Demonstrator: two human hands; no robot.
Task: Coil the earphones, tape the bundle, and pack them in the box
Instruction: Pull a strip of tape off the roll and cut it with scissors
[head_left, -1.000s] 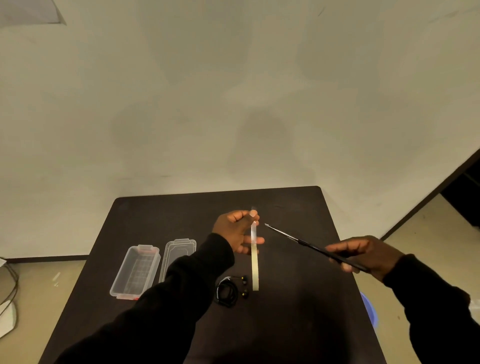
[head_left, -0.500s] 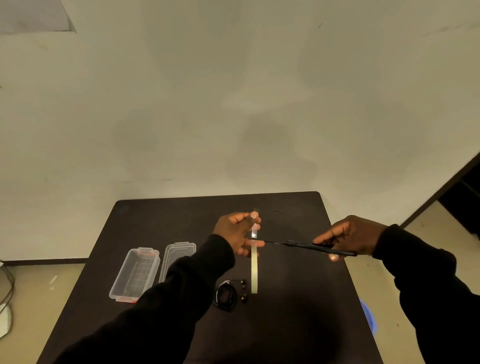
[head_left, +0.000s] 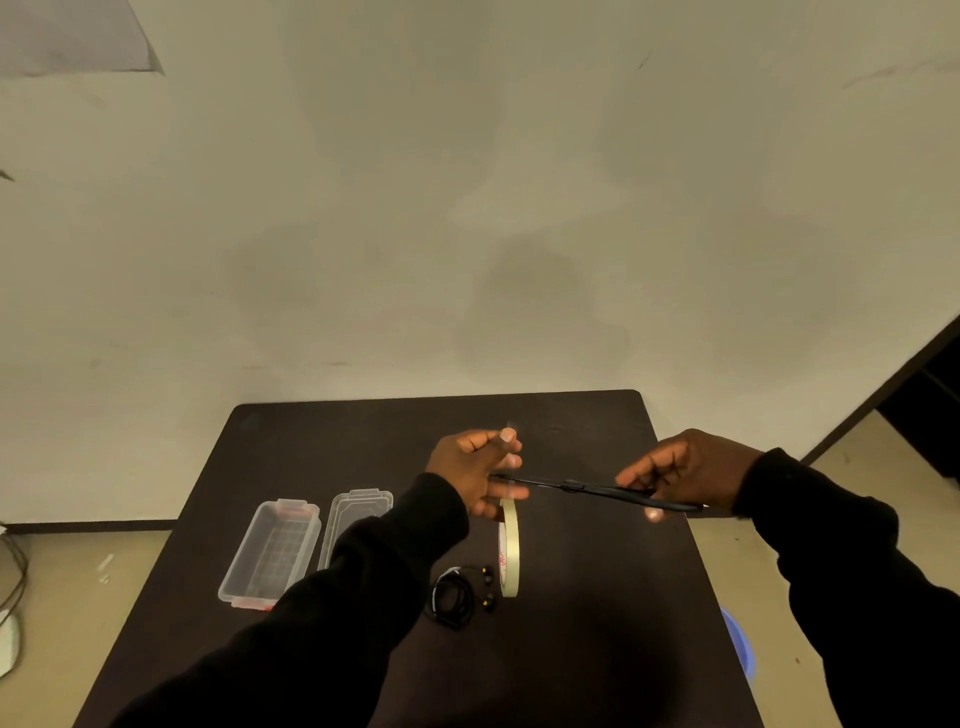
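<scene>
Left hand (head_left: 475, 470) pinching tape strip above roll (head_left: 509, 548), right hand (head_left: 685, 470) gripping scissors (head_left: 597, 489) at strip; coiled earphones (head_left: 457, 597) on table (head_left: 597, 623), untaped; risk: slack strip folding, sticking to blades.

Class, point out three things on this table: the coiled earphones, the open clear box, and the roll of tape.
coiled earphones (head_left: 451, 598), head view, on the black cable loop.
clear box (head_left: 270, 553), head view, on its ribbed floor.
roll of tape (head_left: 511, 551), head view, on the roll's outer edge.
</scene>
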